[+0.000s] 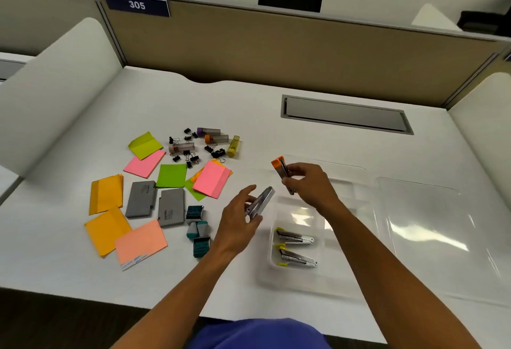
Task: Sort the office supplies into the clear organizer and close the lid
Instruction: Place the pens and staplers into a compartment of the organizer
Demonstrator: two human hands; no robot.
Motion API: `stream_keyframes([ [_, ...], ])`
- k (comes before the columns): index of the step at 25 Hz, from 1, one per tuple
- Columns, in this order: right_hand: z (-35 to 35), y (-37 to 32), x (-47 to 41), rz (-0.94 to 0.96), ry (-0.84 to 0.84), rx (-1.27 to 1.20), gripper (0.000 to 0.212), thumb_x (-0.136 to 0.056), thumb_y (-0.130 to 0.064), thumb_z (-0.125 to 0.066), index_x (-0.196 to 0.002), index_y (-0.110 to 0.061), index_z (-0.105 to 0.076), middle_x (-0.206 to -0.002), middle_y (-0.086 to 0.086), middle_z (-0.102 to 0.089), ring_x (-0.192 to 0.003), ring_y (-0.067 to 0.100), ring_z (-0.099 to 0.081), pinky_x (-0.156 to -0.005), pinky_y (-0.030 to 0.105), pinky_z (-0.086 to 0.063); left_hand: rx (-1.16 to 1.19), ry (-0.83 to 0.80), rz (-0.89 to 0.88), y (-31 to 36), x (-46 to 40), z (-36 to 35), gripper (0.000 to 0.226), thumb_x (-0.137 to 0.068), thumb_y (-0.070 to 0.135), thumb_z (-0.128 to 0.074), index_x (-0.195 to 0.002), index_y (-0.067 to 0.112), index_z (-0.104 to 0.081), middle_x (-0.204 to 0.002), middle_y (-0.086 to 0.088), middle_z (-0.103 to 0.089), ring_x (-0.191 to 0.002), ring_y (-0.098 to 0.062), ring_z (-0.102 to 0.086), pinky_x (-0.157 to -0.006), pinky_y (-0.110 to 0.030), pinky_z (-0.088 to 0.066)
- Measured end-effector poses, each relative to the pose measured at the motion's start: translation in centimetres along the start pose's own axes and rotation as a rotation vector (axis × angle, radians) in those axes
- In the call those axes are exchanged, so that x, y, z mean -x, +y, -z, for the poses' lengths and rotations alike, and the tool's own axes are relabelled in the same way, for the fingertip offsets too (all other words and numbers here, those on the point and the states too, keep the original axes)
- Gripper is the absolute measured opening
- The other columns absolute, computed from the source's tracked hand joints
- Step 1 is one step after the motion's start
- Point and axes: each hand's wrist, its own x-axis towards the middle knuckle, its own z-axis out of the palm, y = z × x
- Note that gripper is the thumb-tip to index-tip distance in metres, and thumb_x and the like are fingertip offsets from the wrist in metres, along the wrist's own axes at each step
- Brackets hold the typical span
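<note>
My right hand (307,184) holds an orange-tipped stapler (282,170) upright above the clear organizer (356,182). My left hand (239,220) grips a silver stapler (261,203) just left of the organizer's edge. Two yellow-tipped staplers (296,238) (298,258) lie in the organizer's near left compartment. The open clear lid (431,227) lies flat to the right of it. Coloured sticky note pads (211,178), black binder clips (190,152), small tubes (217,138), two grey cases (141,199) and teal stamps (197,228) are spread on the desk to the left.
The white desk (249,116) has a grey cable hatch (345,115) at the back right. White side dividers and a tan partition (276,50) enclose it. The desk's front edge is near my body.
</note>
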Motion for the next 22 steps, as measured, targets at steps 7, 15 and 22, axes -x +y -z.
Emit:
stream_keyframes([
  [7,2.5,4.7,5.1,-0.079,0.012,-0.056,0.036,-0.079,-0.028,-0.077,-0.114,-0.031,-0.070,-0.110,-0.013,-0.071,-0.081,0.004,-0.068,-0.084,0.034,-0.055,-0.120,-0.249,-0.107,2.3,1.7,-1.1,0.076,-0.079,0.015,-0.074,-0.140,0.038,-0.035,-0.111,0.011,-0.064,-0.098,-0.002,-0.058,-0.085,-0.005,-0.040],
  [15,3.8,6.8,7.9,-0.091,0.064,-0.129,0.032,-0.080,-0.029,-0.076,-0.112,-0.032,-0.070,-0.107,-0.014,-0.072,-0.086,0.006,-0.068,-0.083,0.033,-0.055,-0.484,-0.505,-0.202,3.9,1.9,-4.5,0.059,-0.084,0.008,-0.065,-0.135,0.029,-0.045,-0.124,0.002,-0.060,-0.114,-0.015,-0.053,-0.093,-0.023,-0.043],
  [22,4.2,8.0,9.3,-0.085,0.007,-0.092,0.034,-0.079,-0.029,-0.076,-0.112,-0.034,-0.070,-0.109,-0.013,-0.071,-0.080,0.006,-0.070,-0.082,0.028,-0.053,-0.627,-0.513,-0.217,4.0,2.3,-6.7,0.055,-0.084,0.010,-0.068,-0.134,0.025,-0.050,-0.126,-0.003,-0.062,-0.112,-0.021,-0.059,-0.096,-0.030,-0.049],
])
